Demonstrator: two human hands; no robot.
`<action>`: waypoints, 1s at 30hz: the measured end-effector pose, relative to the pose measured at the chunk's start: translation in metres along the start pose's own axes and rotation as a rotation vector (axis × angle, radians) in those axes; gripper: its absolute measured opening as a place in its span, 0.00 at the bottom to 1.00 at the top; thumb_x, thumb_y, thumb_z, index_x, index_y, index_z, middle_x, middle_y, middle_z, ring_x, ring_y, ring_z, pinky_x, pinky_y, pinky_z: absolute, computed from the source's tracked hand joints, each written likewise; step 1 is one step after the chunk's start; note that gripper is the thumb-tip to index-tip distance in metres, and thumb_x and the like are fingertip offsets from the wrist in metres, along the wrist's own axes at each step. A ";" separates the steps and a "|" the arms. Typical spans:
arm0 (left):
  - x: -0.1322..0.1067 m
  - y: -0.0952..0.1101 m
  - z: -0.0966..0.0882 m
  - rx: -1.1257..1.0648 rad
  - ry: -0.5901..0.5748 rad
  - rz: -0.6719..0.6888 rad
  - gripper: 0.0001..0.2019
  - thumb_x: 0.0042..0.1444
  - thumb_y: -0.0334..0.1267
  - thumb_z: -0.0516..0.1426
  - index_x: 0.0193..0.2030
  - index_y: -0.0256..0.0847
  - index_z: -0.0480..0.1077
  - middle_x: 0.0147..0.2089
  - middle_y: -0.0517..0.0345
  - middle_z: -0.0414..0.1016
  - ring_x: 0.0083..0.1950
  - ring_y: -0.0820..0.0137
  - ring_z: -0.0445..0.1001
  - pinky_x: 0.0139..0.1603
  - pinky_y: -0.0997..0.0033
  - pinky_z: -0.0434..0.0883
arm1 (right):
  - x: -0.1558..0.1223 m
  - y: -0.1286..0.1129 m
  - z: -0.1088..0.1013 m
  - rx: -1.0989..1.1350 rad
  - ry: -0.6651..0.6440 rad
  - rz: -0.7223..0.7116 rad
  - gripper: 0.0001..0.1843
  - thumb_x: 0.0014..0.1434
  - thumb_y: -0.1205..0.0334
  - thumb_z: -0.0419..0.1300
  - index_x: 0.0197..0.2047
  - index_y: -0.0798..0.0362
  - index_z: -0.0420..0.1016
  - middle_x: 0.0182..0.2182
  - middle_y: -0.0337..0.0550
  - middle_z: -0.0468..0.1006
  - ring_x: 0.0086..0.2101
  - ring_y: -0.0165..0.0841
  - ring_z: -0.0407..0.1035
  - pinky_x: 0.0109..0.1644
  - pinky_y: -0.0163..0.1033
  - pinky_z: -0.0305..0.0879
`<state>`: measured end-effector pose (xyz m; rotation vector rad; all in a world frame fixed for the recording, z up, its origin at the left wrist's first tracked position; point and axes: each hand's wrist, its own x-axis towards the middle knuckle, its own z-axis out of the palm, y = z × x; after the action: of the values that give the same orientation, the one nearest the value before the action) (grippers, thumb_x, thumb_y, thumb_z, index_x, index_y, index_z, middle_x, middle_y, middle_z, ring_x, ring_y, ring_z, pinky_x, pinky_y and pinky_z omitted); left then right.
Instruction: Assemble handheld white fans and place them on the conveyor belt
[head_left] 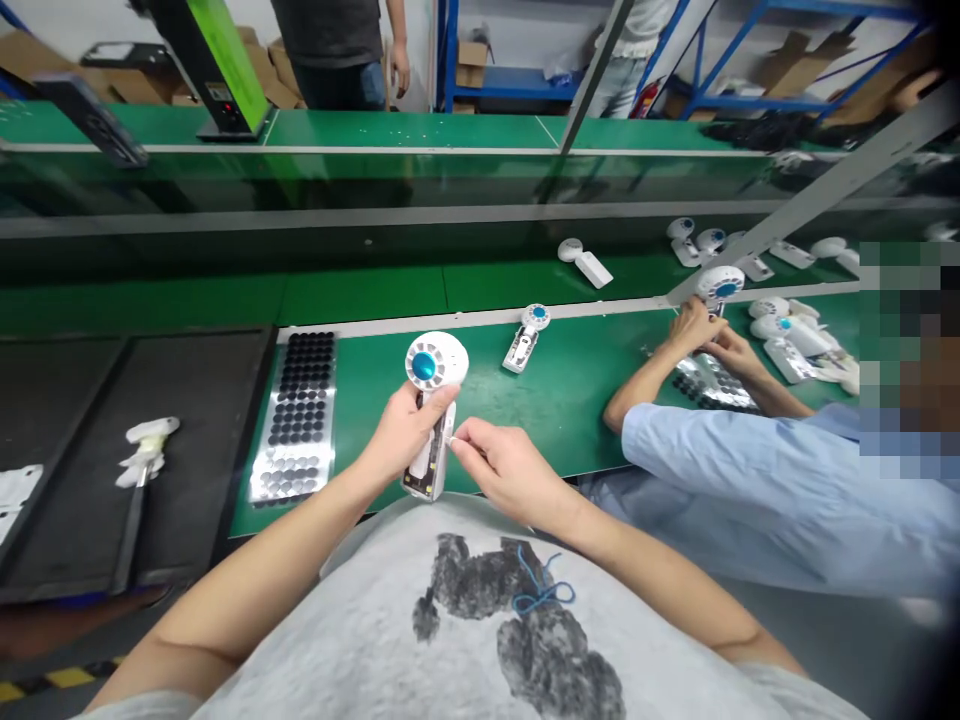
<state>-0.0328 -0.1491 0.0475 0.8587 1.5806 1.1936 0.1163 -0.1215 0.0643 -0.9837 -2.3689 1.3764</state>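
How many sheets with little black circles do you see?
2. One sheet lies on the green table, beyond the left hand, which holds a white device; the other sheet lies under the co-worker's hands, partly hidden. More could be hidden.

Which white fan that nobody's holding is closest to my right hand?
The fan lying alone on the green tabletop, just beyond your right hand, blue centre showing. The other loose fans lie further back or beside the co-worker.
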 end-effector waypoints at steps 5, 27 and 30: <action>-0.018 -0.003 -0.018 0.073 -0.078 -0.053 0.18 0.52 0.52 0.55 0.39 0.38 0.66 0.31 0.60 0.67 0.31 0.73 0.64 0.32 0.73 0.62 | 0.003 0.000 0.014 0.084 -0.137 -0.011 0.12 0.62 0.63 0.47 0.26 0.53 0.60 0.18 0.33 0.63 0.21 0.25 0.56 0.27 0.32 0.51; -0.055 -0.081 -0.194 -0.407 0.559 -0.248 0.19 0.41 0.47 0.63 0.33 0.35 0.65 0.25 0.59 0.71 0.23 0.71 0.72 0.22 0.73 0.69 | 0.057 -0.009 0.097 0.167 -0.436 0.179 0.11 0.55 0.55 0.55 0.28 0.55 0.65 0.18 0.31 0.60 0.20 0.24 0.54 0.24 0.31 0.50; -0.042 -0.107 -0.225 -0.473 0.552 -0.230 0.18 0.42 0.46 0.63 0.34 0.35 0.65 0.26 0.57 0.73 0.24 0.70 0.73 0.22 0.74 0.70 | 0.094 0.010 0.115 -0.011 -0.291 0.170 0.11 0.51 0.55 0.60 0.28 0.55 0.68 0.19 0.32 0.63 0.21 0.26 0.57 0.25 0.31 0.52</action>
<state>-0.2328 -0.2837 -0.0261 0.0317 1.6523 1.6271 -0.0071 -0.1351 -0.0174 -1.0738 -2.5483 1.6731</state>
